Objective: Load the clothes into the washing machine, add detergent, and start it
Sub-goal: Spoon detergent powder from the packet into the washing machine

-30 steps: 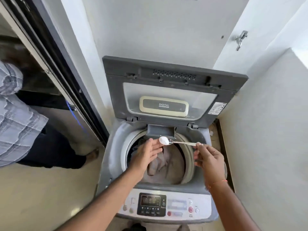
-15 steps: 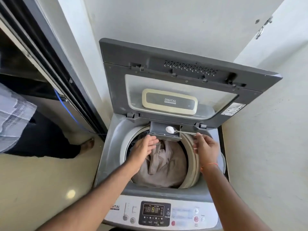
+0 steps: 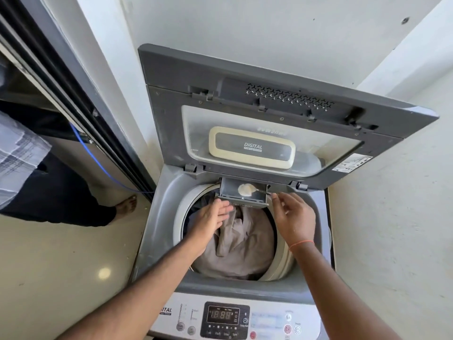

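Observation:
A grey top-loading washing machine [image 3: 159,217] stands with its lid [image 3: 257,77] raised. Beige and dark clothes [image 3: 245,241] fill the drum. At the drum's far rim the detergent drawer [image 3: 229,190] is pulled out. My right hand [image 3: 294,217] pinches the handle of a metal spoon [image 3: 246,189] heaped with white powder, and the spoon's bowl sits over the drawer. My left hand [image 3: 210,222] rests flat just under the drawer's front edge, fingers touching it, above the clothes. The control panel [image 3: 226,320] near me shows a lit display.
Another person in a checked shirt and dark trousers [image 3: 36,187] stands at the left with a bare foot [image 3: 126,204] near the machine. A blue hose [image 3: 98,163] runs along a dark door frame. White walls close in behind and at the right.
The spoon of powder has travelled from above the drum into the open detergent drawer. My left hand has followed to the drawer's front edge. The camera has moved closer to the machine.

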